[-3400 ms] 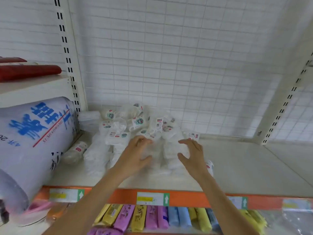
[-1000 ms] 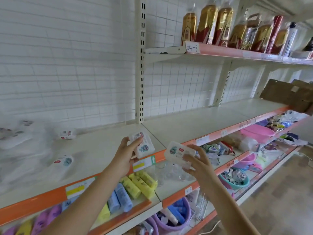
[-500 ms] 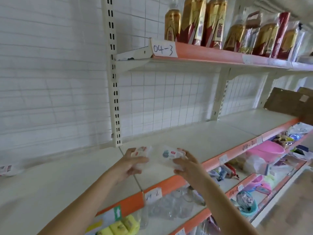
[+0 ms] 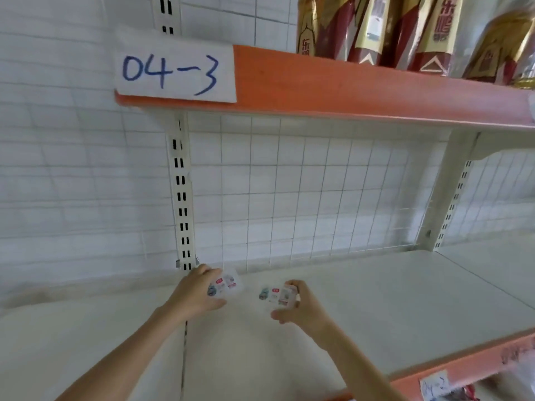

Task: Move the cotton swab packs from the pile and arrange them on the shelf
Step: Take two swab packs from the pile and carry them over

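Clear plastic cotton swab packs, one per hand. Left hand (image 4: pixel 194 294) grips left pack (image 4: pixel 224 283), fingers curled over it, low over the shelf (image 4: pixel 376 302) near the back, just in front of the slotted upright (image 4: pixel 182 204); contact with the shelf unclear. Right hand (image 4: pixel 302 309) pinches right pack (image 4: pixel 278 294), thumb below, fingers on top, close above the shelf surface. Packs apart, side by side. Each is small, see-through, whitish inside, with red and teal label stickers; blurred, print unreadable. White wire grid back panel (image 4: pixel 304 198) behind. Orange-edged upper shelf (image 4: pixel 347 91) above with paper tag "04-3" (image 4: pixel 173 72) and gold-red bottles (image 4: pixel 405 27).
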Demonstrator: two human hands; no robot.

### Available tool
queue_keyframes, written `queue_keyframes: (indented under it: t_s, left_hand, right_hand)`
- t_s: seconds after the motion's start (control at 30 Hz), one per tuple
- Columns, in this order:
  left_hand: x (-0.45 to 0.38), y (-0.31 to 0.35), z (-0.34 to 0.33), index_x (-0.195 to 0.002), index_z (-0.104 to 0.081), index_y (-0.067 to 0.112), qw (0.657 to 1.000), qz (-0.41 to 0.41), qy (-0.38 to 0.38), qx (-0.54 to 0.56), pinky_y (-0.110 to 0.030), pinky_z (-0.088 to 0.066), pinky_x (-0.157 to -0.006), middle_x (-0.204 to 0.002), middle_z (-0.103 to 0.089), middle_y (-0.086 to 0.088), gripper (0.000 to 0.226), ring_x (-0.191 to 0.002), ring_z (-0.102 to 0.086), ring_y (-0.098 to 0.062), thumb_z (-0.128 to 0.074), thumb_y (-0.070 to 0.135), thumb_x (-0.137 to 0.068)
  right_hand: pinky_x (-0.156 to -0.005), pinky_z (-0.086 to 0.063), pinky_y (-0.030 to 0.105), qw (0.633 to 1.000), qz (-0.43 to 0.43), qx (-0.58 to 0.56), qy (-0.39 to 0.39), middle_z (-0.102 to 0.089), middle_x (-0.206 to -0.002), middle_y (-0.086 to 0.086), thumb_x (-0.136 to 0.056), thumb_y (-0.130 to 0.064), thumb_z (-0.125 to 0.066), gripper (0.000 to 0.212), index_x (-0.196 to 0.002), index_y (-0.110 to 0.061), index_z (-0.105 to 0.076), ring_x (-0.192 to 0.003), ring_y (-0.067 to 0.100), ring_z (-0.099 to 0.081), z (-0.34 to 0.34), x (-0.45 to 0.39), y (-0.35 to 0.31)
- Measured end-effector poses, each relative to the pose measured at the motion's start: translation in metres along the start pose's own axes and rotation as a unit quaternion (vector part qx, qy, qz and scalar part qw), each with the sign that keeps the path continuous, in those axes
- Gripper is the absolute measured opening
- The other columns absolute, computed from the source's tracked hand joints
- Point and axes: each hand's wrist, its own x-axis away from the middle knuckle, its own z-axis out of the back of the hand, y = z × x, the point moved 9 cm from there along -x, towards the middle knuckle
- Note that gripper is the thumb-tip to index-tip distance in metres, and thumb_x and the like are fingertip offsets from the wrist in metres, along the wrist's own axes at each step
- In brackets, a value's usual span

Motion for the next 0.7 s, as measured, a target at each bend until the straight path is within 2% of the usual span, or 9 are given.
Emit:
queue_keyframes:
  t_s: [0.1,0.13,0.23,0.3,0.4,0.47,0.53,0.6,0.7]
  left_hand:
    - [-0.015,0.001,-0.004,-0.136,-0.038,0.021,0.999,0.023,0.008,-0.047,-0.021,-0.028,-0.098,-0.133,-0.042,0.006,0.066,-0.122,-0.036,-0.011,-0.063,0.044,-0.078]
    - [-0.019,0.001,-0.004,-0.135,-0.038,0.022,0.998,0.031,0.010,-0.057,-0.020,-0.026,-0.098,-0.133,-0.043,0.007,0.063,-0.123,-0.035,-0.011,-0.062,0.042,-0.080]
    - [-0.023,-0.001,-0.001,-0.136,-0.039,0.024,0.996,0.058,0.026,-0.060,-0.019,-0.025,-0.097,-0.135,-0.042,0.008,0.057,-0.126,-0.034,-0.011,-0.060,0.036,-0.084]
    - [-0.023,-0.003,-0.002,-0.134,-0.041,0.024,0.996,0.055,0.044,-0.061,-0.016,-0.027,-0.095,-0.135,-0.043,0.008,0.052,-0.124,-0.037,-0.009,-0.059,0.033,-0.086]
    - [-0.017,-0.004,-0.003,-0.127,-0.048,0.019,0.993,0.041,0.083,-0.071,-0.013,-0.028,-0.089,-0.130,-0.046,0.007,0.040,-0.121,-0.040,-0.009,-0.056,0.025,-0.089]
    - [-0.009,-0.004,-0.003,-0.124,-0.051,0.016,0.988,0.037,0.133,-0.066,-0.017,-0.033,-0.088,-0.126,-0.048,0.004,0.034,-0.118,-0.043,-0.012,-0.054,0.018,-0.090]
    - [0.001,-0.004,-0.008,-0.119,-0.052,0.019,0.981,0.032,0.190,-0.034,-0.020,-0.040,-0.085,-0.118,-0.048,0.010,0.033,-0.110,-0.045,-0.006,-0.054,0.009,-0.087]
    - [0.008,-0.009,-0.013,-0.108,-0.052,0.026,0.970,0.045,0.238,0.002,-0.023,-0.045,-0.081,-0.110,-0.048,0.013,0.033,-0.101,-0.045,-0.001,-0.056,0.004,-0.083]
    - [0.004,-0.021,-0.017,-0.102,-0.056,0.027,0.961,0.065,0.266,0.035,-0.018,-0.041,-0.086,-0.110,-0.057,0.005,0.031,-0.104,-0.052,-0.011,-0.060,0.005,-0.080]
  right_hand:
    - [-0.086,-0.051,0.031,0.995,0.039,0.086,-0.012,-0.043,-0.118,0.003,-0.064,-0.013,-0.083,0.061,-0.111,-0.021,-0.046,-0.098,0.015,-0.054,0.014,-0.040,-0.011]
    - [-0.089,-0.048,0.028,0.991,0.057,0.117,-0.021,-0.041,-0.116,0.000,-0.064,-0.016,-0.084,0.059,-0.109,-0.022,-0.047,-0.098,0.011,-0.051,0.017,-0.051,-0.014]
    - [-0.078,-0.043,0.016,0.979,0.097,0.167,-0.062,-0.047,-0.110,-0.001,-0.064,-0.021,-0.084,0.054,-0.105,-0.023,-0.049,-0.092,0.007,-0.048,0.019,-0.078,-0.025]
    - [-0.075,-0.040,0.016,0.973,0.112,0.186,-0.075,-0.051,-0.111,-0.001,-0.066,-0.027,-0.082,0.053,-0.107,-0.024,-0.048,-0.096,0.010,-0.049,0.015,-0.094,-0.027]
    - [-0.089,-0.035,0.022,0.960,0.131,0.229,-0.095,-0.047,-0.116,-0.005,-0.073,-0.036,-0.076,0.059,-0.122,-0.026,-0.045,-0.112,0.013,-0.043,0.006,-0.108,-0.025]
    - [-0.095,-0.034,0.026,0.948,0.144,0.260,-0.112,-0.042,-0.118,-0.006,-0.077,-0.034,-0.071,0.063,-0.130,-0.027,-0.038,-0.117,0.015,-0.038,-0.002,-0.110,-0.022]
    - [-0.091,-0.039,0.027,0.946,0.155,0.259,-0.121,-0.035,-0.121,-0.005,-0.080,-0.025,-0.068,0.061,-0.130,-0.026,-0.033,-0.112,0.017,-0.043,-0.011,-0.109,-0.015]
    - [-0.081,-0.040,0.021,0.933,0.189,0.288,-0.104,-0.026,-0.120,-0.006,-0.083,-0.020,-0.062,0.049,-0.125,-0.022,-0.037,-0.101,0.012,-0.047,-0.017,-0.105,-0.011]
    - [-0.073,-0.042,0.021,0.903,0.253,0.342,-0.065,-0.028,-0.112,-0.009,-0.087,-0.024,-0.056,0.031,-0.118,-0.023,-0.051,-0.101,0.012,-0.053,-0.027,-0.105,-0.017]
